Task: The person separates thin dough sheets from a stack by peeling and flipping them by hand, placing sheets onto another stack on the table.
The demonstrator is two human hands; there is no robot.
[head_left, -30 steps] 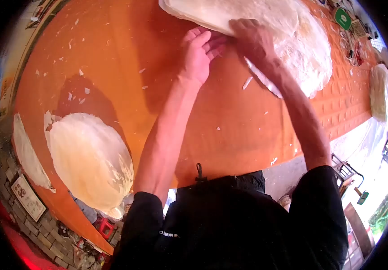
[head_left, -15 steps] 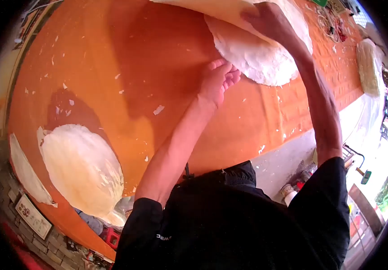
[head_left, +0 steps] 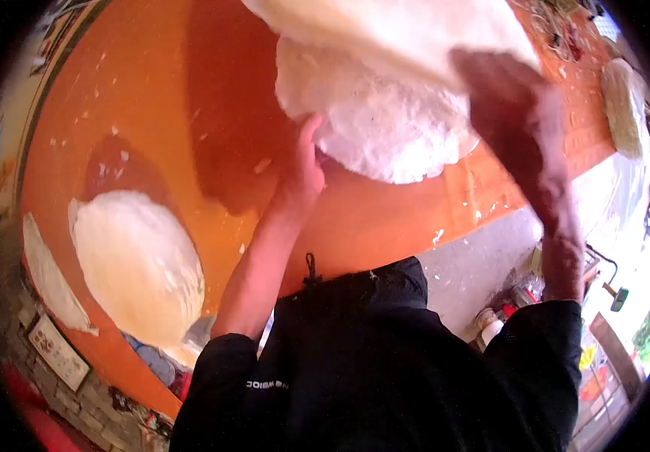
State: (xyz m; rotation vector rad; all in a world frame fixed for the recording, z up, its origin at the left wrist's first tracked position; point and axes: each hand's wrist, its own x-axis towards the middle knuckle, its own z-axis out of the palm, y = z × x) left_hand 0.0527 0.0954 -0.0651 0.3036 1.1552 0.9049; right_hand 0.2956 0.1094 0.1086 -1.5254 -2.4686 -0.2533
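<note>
A large soft white sheet with a ragged, fibrous edge lies over the orange table, and its upper layer is lifted and folded above it. My right hand, blurred by motion, grips that upper layer at its right edge. My left hand is at the left edge of the lower part, thumb pointing up beside the rim. Its other fingers are partly hidden and blurred, so their grip is unclear. The far end of the sheet runs out of view at the top.
Another rounded white piece lies at the left of the orange table, beside a narrow pale strip. White scraps dot the surface. A wrapped pale bundle and cords are at the right. A framed picture is below left.
The white sheet has come left and closer to my body, its upper layer spread wider. My right hand has moved down and right with it; my left hand has shifted left along its edge.
</note>
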